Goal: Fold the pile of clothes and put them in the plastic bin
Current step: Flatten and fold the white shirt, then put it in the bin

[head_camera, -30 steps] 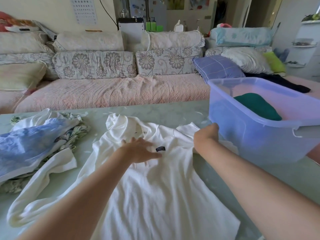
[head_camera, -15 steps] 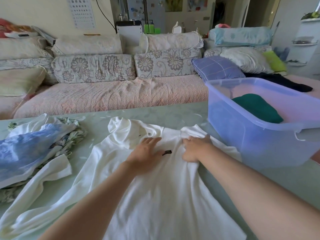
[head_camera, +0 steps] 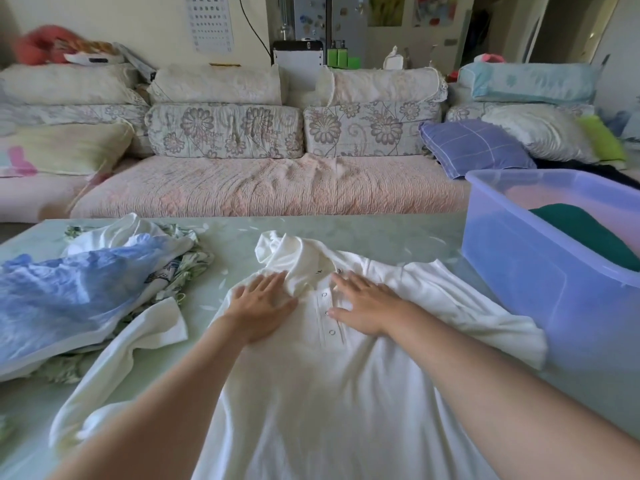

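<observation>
Your left hand (head_camera: 258, 308) and right hand (head_camera: 367, 306) lay flat, fingers straight, holding nothing, on the white ribbed snap-button polo shirt (head_camera: 329, 393). It sat face-up, collar (head_camera: 287, 251) crumpled.

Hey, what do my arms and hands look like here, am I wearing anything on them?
Nothing shows on them. The left hand and right hand have no gloves, and no ring, watch or bracelet is visible. The left arm and right arm are uncovered to the picture's edge, so no sleeve is in view.
</observation>
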{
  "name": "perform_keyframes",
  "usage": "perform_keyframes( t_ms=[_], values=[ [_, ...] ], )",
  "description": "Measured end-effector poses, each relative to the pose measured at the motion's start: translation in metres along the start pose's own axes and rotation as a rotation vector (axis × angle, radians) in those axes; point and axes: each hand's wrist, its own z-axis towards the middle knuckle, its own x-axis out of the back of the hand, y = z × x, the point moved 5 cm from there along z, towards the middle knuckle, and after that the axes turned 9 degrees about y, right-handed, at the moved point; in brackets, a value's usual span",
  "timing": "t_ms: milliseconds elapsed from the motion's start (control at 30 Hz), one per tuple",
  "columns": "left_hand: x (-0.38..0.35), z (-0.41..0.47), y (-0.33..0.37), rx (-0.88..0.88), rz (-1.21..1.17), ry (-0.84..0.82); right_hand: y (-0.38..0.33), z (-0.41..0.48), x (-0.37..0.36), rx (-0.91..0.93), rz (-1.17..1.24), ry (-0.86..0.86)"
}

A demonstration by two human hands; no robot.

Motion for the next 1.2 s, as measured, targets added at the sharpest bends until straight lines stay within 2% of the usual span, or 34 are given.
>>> perform_keyframes(
  t_ms=[200,300,433,500,567,633,733,833,1000,1067,1133,1200],
  values=[
    [0.006,0.018,-0.031,0.037,0.089,-0.011,0.021,0.017,0.009,-0.118,-0.143,0.049],
    [0.014,0.033,-0.024,0.068,0.020,0.039,-0.001,0.031,0.030,-0.102,-0.279,0.292],
    [0.032,0.056,-0.010,0.132,-0.045,0.275,-0.017,0.059,0.042,-0.084,-0.096,0.551],
    [0.035,0.068,-0.003,0.132,-0.153,0.350,-0.022,0.078,0.043,-0.028,-0.001,0.556],
    [0.035,0.079,0.009,0.096,-0.297,0.375,-0.026,0.098,0.041,-0.004,0.069,0.484],
    [0.032,0.089,0.021,0.102,-0.420,0.324,-0.026,0.114,0.038,-0.038,0.037,0.410],
    [0.019,0.100,0.027,0.148,-0.370,0.195,-0.021,0.133,0.031,-0.107,-0.047,0.401],
    [0.020,0.107,0.018,0.185,-0.408,0.224,-0.009,0.138,0.037,-0.227,0.170,0.484],
    [0.063,0.101,-0.002,0.371,-0.885,0.451,0.016,0.123,0.070,-0.428,0.606,0.737],
    [0.079,0.091,-0.003,0.406,-1.068,0.495,0.025,0.110,0.078,-0.489,0.786,0.815],
    [0.087,0.077,0.000,0.389,-1.095,0.467,0.028,0.094,0.084,-0.507,0.921,0.846],
    [0.088,0.061,0.003,0.351,-1.047,0.418,0.027,0.074,0.085,-0.462,0.939,0.825]
  ],
)
